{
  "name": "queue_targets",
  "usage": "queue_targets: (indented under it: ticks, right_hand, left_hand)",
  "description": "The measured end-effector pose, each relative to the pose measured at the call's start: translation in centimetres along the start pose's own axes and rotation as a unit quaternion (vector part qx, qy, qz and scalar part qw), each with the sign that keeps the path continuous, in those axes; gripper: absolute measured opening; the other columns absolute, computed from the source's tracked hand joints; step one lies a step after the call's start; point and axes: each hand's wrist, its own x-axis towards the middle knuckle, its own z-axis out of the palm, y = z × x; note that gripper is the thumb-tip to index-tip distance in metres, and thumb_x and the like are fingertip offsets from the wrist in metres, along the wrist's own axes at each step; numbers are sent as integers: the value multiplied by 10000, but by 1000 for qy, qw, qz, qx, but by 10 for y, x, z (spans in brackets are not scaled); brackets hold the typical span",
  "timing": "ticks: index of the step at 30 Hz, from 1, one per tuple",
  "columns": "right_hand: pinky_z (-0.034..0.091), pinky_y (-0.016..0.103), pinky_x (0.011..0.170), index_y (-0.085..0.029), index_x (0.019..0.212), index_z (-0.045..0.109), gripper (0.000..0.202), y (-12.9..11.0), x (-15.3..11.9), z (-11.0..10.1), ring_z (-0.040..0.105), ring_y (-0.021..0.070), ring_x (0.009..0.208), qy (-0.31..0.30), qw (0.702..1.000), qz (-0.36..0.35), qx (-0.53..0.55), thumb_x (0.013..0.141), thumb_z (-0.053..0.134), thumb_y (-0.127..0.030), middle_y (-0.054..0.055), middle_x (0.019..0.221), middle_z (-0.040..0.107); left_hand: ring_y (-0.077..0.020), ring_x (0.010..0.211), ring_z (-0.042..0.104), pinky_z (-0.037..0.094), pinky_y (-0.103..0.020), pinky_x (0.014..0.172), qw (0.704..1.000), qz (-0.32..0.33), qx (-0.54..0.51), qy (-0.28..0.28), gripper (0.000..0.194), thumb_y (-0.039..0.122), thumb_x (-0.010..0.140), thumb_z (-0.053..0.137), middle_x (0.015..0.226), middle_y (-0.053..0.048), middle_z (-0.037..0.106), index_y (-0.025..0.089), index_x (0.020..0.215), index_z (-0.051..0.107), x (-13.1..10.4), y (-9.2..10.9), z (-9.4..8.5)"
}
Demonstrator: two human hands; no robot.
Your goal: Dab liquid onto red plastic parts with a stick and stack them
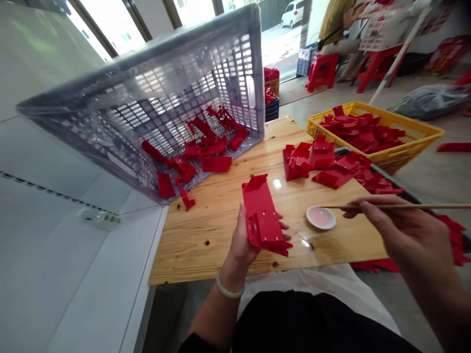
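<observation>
Bright workroom, white panel wall (47, 274) far left of the dish, windows and an open doorway beyond it. Through the doorway: a parked white car (293, 13). Light wood table (221, 228), knotty and glossy, catching glare spots just left of the dish. Smooth grey floor (353, 95) past the table, well beyond the dish.

White dish (322, 227) sits near the table's right end, shallow pinkish liquid in it. Left of the dish, held up off the table: red plastic part (259, 201), a long plate with raised flaps and a boxy section at its near end. Left hand (245, 245) has its grip clamped on that part. Right hand (412, 235), right of the dish: grip pinched on a thin wooden stick (449, 206), tip at the dish's far rim; can't tell if it touches.

Far left of the dish, grey crate (257, 113) tipped on its side, film-wrapped, loose red pieces (215, 164) inside. Beyond the dish, more red parts (298, 162) piled on the table. Farther right, yellow crate (423, 136), full of red. Well beyond the dish, a seated person (333, 22) in a mustard top, red stool (322, 71) below.
</observation>
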Motion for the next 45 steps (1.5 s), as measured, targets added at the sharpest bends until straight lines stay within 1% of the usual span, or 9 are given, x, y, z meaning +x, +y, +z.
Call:
queue_targets:
  ticks: [3, 5, 7, 10, 17, 23, 29, 39, 45]
  right_hand:
    - [656, 487, 905, -325, 1044, 788, 152, -37, -13, 8, 780, 311, 939, -13, 999, -36, 38, 978, 715, -441, 32, 1002, 799]
    - [677, 447, 814, -340, 1073, 792, 121, -50, -18, 14, 785, 299, 912, -36, 994, -85, 58, 994, 700, -351, 29, 1027, 800]
    - [681, 412, 779, -355, 1152, 782, 209, -52, -19, 18, 788, 288, 934, -71, 983, -153, 73, 1000, 679, -257, 28, 1065, 799]
    - [667, 384, 877, -372, 1240, 752, 332, -49, -18, 21, 778, 260, 1028, -122, 962, -236, 66, 1012, 624, -167, 18, 1094, 794]
    - [600, 387, 1037, -344, 1346, 688, 458, -52, -16, 27, 762, 231, 1115, -178, 934, -309, 41, 981, 630, -74, 13, 1131, 796]
    - [584, 412, 1077, -330, 1346, 686, 448, -48, -15, 28, 772, 252, 1115, -188, 926, -328, -9, 962, 664, -100, 25, 1144, 807]
    - [623, 421, 1006, -349, 1317, 704, 445, -52, -13, 31, 787, 265, 1053, -177, 928, -327, -1, 953, 664, -96, 24, 1081, 815]
    - [652, 400, 911, -346, 1289, 698, 394, -53, -11, 31, 777, 258, 1040, -178, 936, -303, 25, 972, 648, -118, 27, 1066, 806]
    - [644, 344, 888, -332, 1256, 709, 348, -49, -11, 32, 773, 232, 1033, -173, 945, -276, 29, 983, 651, -124, 19, 1075, 795]
  left_hand:
    - [-319, 864, 797, 630, -406, 815, 999, 18, 49, 13, 921, 871, 944, 426, 948, -206, 807, 36, 1125, 771, -8, -5, 10]
    - [-322, 874, 795, 631, -395, 791, 994, 48, 94, 40, 915, 895, 889, 516, 967, -202, 812, 56, 1152, 770, -12, -8, 16]
    - [-318, 877, 790, 629, -380, 752, 985, 77, 140, 63, 893, 897, 861, 565, 1029, -197, 811, 83, 1169, 767, -17, -10, 22]
    - [-293, 878, 779, 626, -358, 729, 970, 113, 198, 89, 821, 868, 871, 593, 1062, -171, 801, 124, 1182, 743, -23, -10, 29]
    - [-244, 801, 744, 598, -337, 721, 944, 143, 277, 108, 737, 819, 940, 541, 950, -104, 777, 161, 1243, 681, -26, -8, 34]
    - [-214, 768, 701, 557, -319, 702, 933, 163, 307, 93, 711, 766, 987, 520, 923, -94, 756, 143, 1290, 677, -24, -6, 36]
    - [-208, 777, 678, 545, -313, 713, 920, 166, 343, 89, 669, 737, 1017, 484, 917, -78, 745, 167, 1319, 662, -25, -4, 37]
    - [-216, 762, 689, 539, -309, 686, 931, 150, 317, 99, 722, 767, 982, 526, 924, -80, 753, 178, 1374, 667, -22, -8, 33]
    - [-265, 907, 744, 597, -361, 815, 935, 155, 301, 110, 723, 779, 954, 570, 1058, -120, 786, 175, 1332, 694, -21, -10, 30]
